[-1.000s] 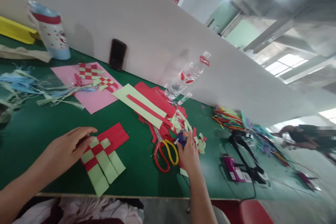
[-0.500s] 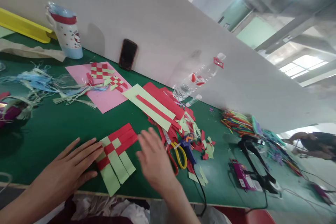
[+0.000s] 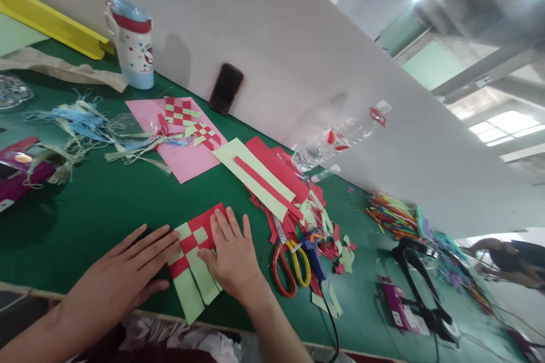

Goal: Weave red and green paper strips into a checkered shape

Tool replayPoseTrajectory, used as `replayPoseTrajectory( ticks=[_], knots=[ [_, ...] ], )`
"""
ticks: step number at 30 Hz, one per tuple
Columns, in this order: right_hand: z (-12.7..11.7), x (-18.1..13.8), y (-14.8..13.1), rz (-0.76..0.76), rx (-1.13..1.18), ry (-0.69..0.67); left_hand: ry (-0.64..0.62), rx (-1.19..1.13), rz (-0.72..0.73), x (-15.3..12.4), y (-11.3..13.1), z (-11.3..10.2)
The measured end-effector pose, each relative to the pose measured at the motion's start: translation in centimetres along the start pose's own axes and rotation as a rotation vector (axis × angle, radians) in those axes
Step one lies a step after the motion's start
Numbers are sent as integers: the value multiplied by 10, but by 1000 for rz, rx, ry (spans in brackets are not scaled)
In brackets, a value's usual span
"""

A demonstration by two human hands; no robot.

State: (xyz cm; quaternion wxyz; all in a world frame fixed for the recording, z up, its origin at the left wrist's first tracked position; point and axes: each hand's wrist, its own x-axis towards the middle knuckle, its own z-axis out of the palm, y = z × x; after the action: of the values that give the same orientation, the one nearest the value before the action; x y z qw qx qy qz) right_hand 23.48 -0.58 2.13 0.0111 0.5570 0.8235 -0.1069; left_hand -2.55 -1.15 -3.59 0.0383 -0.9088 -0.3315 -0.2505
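Note:
A woven piece of red and pale green paper strips (image 3: 186,245) lies on the green table near its front edge, its loose strip ends pointing right and toward me. My left hand (image 3: 131,264) rests flat with its fingertips on the weave's left edge, fingers stretched out. On the weave's right side lies my right hand (image 3: 232,249), palm down and fingers spread, covering part of the red strips. Just right of that hand are scissors (image 3: 284,269) with red and yellow handles, beside a blue glue gun (image 3: 313,258).
Beyond the weave lie a pale green sheet (image 3: 251,176) with a red strip, paper scraps (image 3: 317,210) and a pink sheet (image 3: 187,167) bearing small woven pieces. A water bottle (image 3: 332,142), phone (image 3: 226,88) and cup (image 3: 135,51) stand along the wall. Tassels (image 3: 80,122) lie left.
My right hand has moved left and come down onto the right part of the weave. My left hand stays at its left edge. The whole view has shifted slightly.

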Motion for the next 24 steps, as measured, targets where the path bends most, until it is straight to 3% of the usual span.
replayPoseTrajectory(
  ticks=[4, 9, 11, 17, 24],
  knots=[
    [-2, -7, 0, 25, -41, 45, 19, 5, 11, 3, 0, -2],
    [9, -25, -22, -236, -15, 85, 20, 8, 28, 3, 0, -4],
    [11, -31, -18, -211, -12, 75, 8, 9, 28, 2, 0, -4],
    [-1, -42, 13, 53, -38, 8, -15, 23, 45, 3, -1, -6],
    [-4, -50, -15, -125, 91, 0, -26, 34, 65, 4, 0, -7]
  ],
)
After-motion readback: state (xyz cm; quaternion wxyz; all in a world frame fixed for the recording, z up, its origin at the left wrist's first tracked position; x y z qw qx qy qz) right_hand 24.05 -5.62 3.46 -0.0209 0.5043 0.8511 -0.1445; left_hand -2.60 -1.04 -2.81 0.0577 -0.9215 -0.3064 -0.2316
